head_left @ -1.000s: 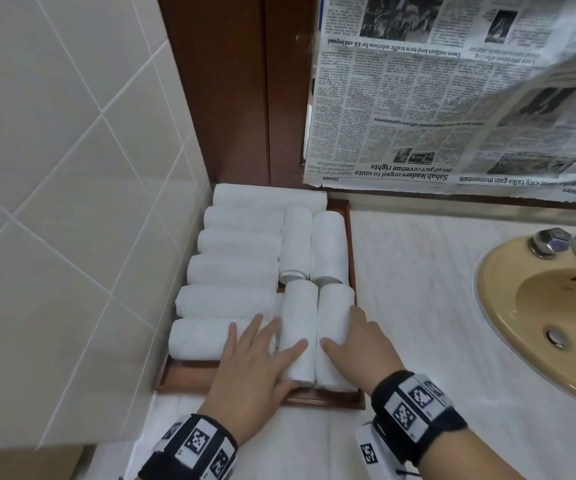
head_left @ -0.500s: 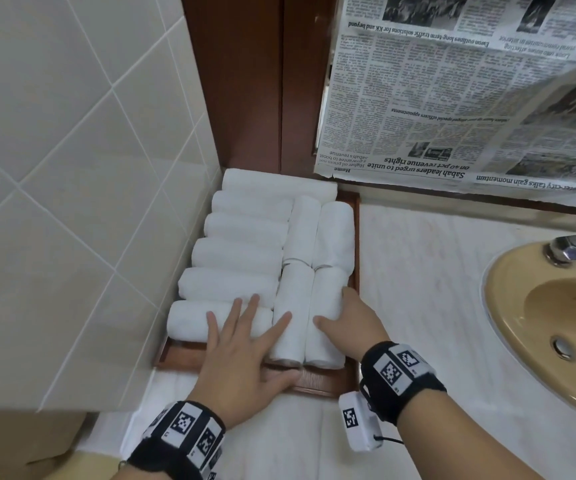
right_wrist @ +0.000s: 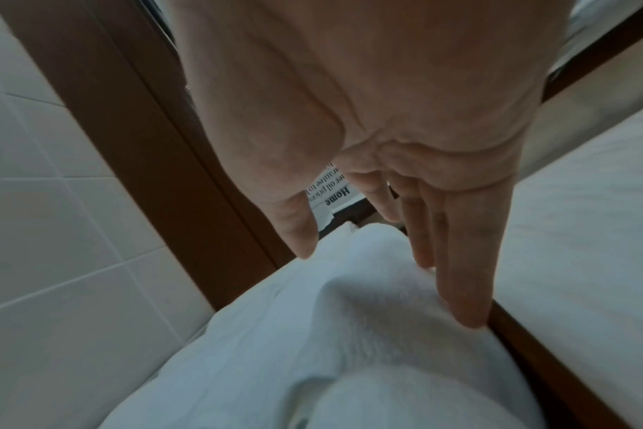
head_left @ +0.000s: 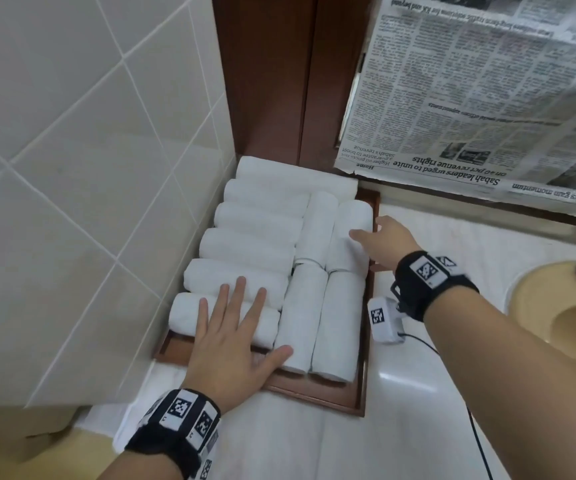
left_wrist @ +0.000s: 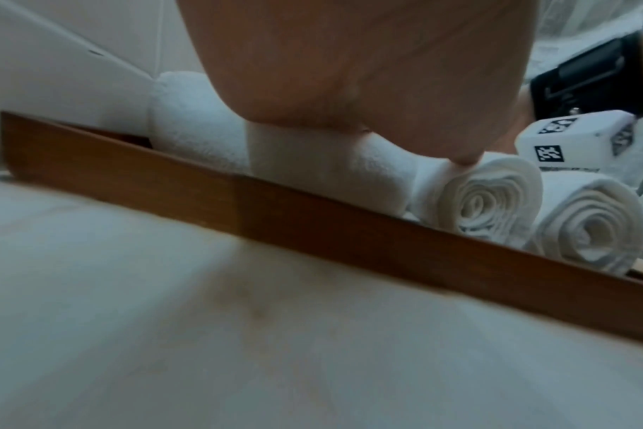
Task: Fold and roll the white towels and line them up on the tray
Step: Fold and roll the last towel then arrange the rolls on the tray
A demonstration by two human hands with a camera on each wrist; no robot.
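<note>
The rolled white towels (head_left: 255, 251) lie side by side in the brown tray (head_left: 317, 393). The left hand (head_left: 234, 344) lies flat on them, fingers spread. The right hand (head_left: 383, 240) touches a far towel (head_left: 348, 233) with straight fingers.

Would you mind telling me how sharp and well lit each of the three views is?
Head view: bright, fairly sharp, a glare patch on the counter. Left wrist view: dimmer, counter and tray rim smeared. Right wrist view: dim, towel soft, right hand clearer.
</note>
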